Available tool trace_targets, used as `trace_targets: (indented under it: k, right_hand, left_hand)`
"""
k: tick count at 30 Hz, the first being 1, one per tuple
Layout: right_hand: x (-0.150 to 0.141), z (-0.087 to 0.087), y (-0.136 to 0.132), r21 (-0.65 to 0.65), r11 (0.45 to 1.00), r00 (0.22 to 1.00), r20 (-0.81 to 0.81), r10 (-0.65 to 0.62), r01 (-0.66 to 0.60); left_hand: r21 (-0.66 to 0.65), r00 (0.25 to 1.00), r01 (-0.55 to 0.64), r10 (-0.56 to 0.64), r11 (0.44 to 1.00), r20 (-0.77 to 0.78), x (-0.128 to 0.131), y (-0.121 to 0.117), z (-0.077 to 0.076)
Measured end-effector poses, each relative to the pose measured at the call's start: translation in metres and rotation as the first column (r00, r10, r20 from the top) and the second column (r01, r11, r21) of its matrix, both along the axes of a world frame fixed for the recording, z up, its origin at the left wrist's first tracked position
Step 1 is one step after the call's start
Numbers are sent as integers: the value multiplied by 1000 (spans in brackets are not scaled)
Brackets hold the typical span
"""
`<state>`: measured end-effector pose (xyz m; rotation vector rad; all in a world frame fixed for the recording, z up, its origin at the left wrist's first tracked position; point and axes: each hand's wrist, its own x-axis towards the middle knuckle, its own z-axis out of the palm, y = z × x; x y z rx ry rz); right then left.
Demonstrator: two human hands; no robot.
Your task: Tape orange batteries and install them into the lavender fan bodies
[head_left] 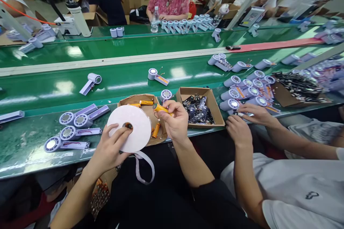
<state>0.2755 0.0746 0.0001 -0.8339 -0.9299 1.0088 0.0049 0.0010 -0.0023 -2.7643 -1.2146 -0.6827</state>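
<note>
My left hand (109, 148) grips a large white roll of tape (130, 127) by its lower edge, a finger near its centre hole, and a loose loop of tape (145, 168) hangs below it. My right hand (174, 120) is closed on an orange cylindrical battery (161, 108), held just right of the roll. Behind both hands lies a shallow cardboard tray (150, 101) with more orange batteries (156, 129).
Lilac hand-fan parts (72, 128) lie on the green bench (24, 139) at left. A cardboard box of small black parts (200, 109) stands at right. A co-worker's hands (245, 120) work on fan parts (247, 89) beside me. Other people sit across the green conveyor belt (120, 78).
</note>
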Motion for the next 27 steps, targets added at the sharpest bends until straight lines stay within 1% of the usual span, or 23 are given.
trace_targets:
  k: [5, 7, 11, 14, 16, 17, 18, 19, 20, 22, 23, 24, 25, 26, 27]
  right_hand:
    - [-6, -6, -11, 95, 986, 976, 162, -148, 134]
    - [-10, -7, -15, 108, 979, 960, 205, -190, 171]
    - [-20, -14, -23, 73, 981, 954, 229, -192, 179]
    - [-22, -22, -27, 55, 986, 967, 191, -167, 159]
    - [-16, -23, -29, 0, 997, 988, 136, -79, 80]
    - [-10, -22, -28, -50, 999, 994, 109, 7, -1]
    - [-3, -18, -27, -110, 988, 988, 93, 120, -110]
    - [7, -13, -25, -170, 958, 964, 93, 248, -230]
    - [17, -6, -22, -225, 913, 921, 113, 373, -342]
    - [38, 10, -14, -309, 811, 800, 200, 566, -497]
    - [47, 18, -10, -335, 773, 746, 238, 622, -538]
    - [53, 24, -5, -350, 752, 716, 255, 650, -559]
    - [57, 27, -1, -351, 752, 717, 250, 650, -558]
    - [56, 28, 2, -342, 769, 747, 227, 625, -540]
    - [52, 26, 4, -322, 802, 798, 184, 574, -502]
  left_hand:
    - [22, 1000, -20, 20, 1000, 3, 5, -4, 0]
    - [25, 999, -38, 38, 999, 4, 8, -4, -2]
    - [30, 997, -82, 82, 996, 2, 14, -5, -5]
    - [82, 995, -99, 101, 992, -22, 16, -4, -5]
    - [137, 994, -98, 104, 986, -36, 13, -2, -5]
    - [165, 993, -94, 103, 982, -49, 10, 0, -5]
    - [195, 993, -85, 99, 977, -63, 7, 2, -6]
    - [226, 993, -71, 91, 972, -80, 4, 4, -6]
    - [254, 992, -53, 81, 966, -99, 2, 7, -6]
    - [293, 990, -17, 58, 956, -132, 1, 11, -5]
    - [307, 989, -5, 51, 952, -142, 2, 13, -4]
    - [316, 988, -4, 53, 949, -148, 5, 14, -4]
    - [324, 987, -12, 63, 946, -147, 9, 14, -4]
    - [332, 986, -31, 83, 943, -142, 13, 14, -5]
    - [340, 985, -62, 113, 938, -129, 19, 14, -7]
